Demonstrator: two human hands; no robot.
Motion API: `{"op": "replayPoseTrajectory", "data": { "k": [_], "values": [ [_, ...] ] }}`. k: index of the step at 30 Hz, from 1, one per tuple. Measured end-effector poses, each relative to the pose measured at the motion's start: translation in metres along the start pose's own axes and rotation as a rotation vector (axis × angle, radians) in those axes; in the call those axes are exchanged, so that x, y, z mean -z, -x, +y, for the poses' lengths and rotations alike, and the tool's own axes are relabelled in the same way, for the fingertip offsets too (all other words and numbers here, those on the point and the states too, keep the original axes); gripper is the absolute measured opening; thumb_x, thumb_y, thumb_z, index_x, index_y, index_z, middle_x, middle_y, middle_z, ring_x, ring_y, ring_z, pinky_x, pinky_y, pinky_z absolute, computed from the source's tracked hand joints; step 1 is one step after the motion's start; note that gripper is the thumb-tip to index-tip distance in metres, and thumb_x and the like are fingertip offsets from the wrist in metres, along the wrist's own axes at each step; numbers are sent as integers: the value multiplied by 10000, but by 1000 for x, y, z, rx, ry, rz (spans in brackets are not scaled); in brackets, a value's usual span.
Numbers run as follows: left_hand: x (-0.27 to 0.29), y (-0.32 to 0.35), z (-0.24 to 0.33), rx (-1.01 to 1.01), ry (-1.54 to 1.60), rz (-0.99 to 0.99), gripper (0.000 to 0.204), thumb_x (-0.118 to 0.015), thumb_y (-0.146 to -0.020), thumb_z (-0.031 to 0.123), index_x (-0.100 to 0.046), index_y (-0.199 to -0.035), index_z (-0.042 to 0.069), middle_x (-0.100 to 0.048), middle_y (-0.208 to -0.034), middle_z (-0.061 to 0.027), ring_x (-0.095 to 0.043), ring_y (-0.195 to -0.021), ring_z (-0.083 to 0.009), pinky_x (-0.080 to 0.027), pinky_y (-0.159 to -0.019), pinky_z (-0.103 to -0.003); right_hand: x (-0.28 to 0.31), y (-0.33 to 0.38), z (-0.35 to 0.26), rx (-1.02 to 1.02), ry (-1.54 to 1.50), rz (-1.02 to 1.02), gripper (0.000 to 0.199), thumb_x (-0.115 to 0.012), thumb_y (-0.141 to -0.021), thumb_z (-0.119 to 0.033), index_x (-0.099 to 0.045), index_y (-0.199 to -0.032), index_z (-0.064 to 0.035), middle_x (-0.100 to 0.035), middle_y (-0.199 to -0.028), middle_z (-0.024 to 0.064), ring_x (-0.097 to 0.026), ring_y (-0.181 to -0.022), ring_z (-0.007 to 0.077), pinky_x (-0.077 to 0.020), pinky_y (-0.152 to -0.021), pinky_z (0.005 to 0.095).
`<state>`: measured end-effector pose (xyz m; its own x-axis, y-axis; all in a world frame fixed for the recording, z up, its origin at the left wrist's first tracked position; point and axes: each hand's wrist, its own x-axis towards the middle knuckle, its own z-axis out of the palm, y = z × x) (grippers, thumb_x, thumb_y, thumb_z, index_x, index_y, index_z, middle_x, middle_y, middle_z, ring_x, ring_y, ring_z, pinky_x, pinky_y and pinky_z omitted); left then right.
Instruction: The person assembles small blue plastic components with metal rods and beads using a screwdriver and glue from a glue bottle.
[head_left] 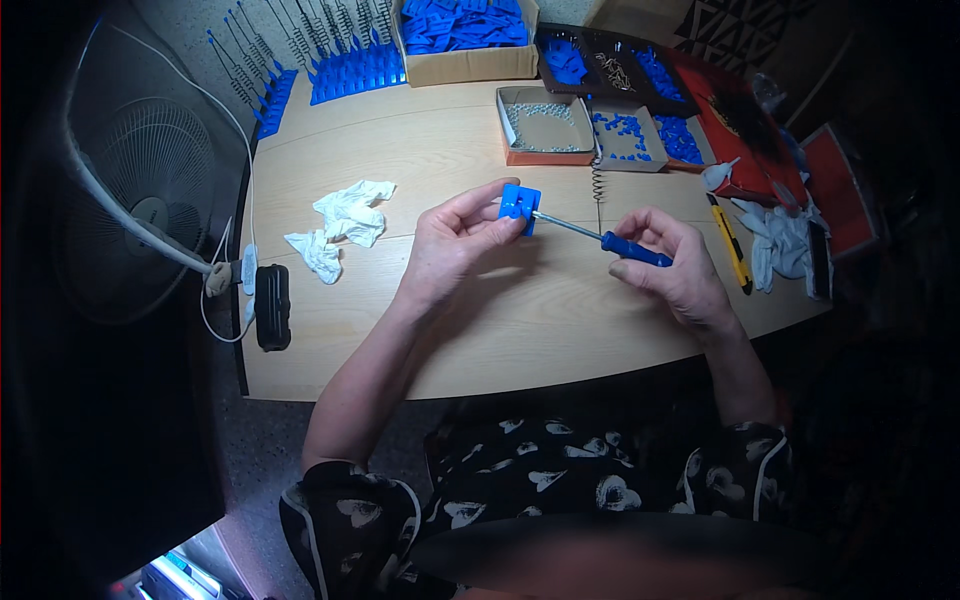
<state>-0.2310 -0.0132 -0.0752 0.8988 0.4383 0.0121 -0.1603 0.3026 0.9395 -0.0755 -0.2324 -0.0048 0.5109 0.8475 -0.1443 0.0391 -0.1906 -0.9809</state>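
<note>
Holding a small blue plastic part (519, 206) above the wooden table (480, 330), your left hand (455, 240) pinches it between thumb and fingertips, fingers closed narrow on its lower and left edges; your right hand (672, 262) is wrapped around the blue handle of a screwdriver (600, 238), grip closed, thumb on top; the metal shaft runs up and to the left, and its tip meets the right face of the blue part; both hands hover near the middle of the table, well apart from each other, joined only by the tool; a thin coil spring (597, 180) lies on the table just behind the shaft; beyond it sits a shallow cardboard tray of small pale beads or screws (545, 125), too small to tell which; just to its right a second tray holds small blue pieces (622, 135); a larger cardboard box of blue parts (465, 35) stands at the far edge; crumpled white cloths (345, 225) lie to the left of your left hand; a black rectangular device (272, 306) rests at the left table edge; a white fan (150, 190) stands off the left side; a yellow utility knife (732, 245) lies just right of your right hand.
</note>
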Motion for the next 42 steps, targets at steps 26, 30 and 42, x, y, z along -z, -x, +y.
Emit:
{"op": "replayPoseTrajectory", "data": {
  "k": [26, 30, 42],
  "values": [
    [-3, 0, 2, 19, 25, 0, 552, -750, -880, 68, -524, -1369, -52, -711, -1105, -126, -677, -1000, -143, -545, -926, -292, 7, 2, 10, 239, 294, 84, 137, -759, -857, -83, -730, -960, 2, -662, -853, 0, -568, -763, 42, -445, -678, 211],
    [-3, -1, 2, 36, 4, -18, 552, -737, -884, 70, -522, -1382, -33, -697, -1127, -99, -663, -1026, -144, -528, -949, -306, 9, 2, 10, 215, 328, 101, 145, -759, -857, -91, -729, -969, -3, -666, -864, 0, -574, -761, 43, -449, -683, 210],
    [-5, 0, 7, 142, 25, 117, 467, -734, -904, 133, -569, -1304, -42, -706, -1050, -63, -652, -939, -73, -503, -834, -213, 89, 2, 74, 230, 825, 679, 167, -702, -874, -103, -677, -985, 19, -657, -898, 96, -632, -779, 166, -506, -694, 314]
  ]
}}
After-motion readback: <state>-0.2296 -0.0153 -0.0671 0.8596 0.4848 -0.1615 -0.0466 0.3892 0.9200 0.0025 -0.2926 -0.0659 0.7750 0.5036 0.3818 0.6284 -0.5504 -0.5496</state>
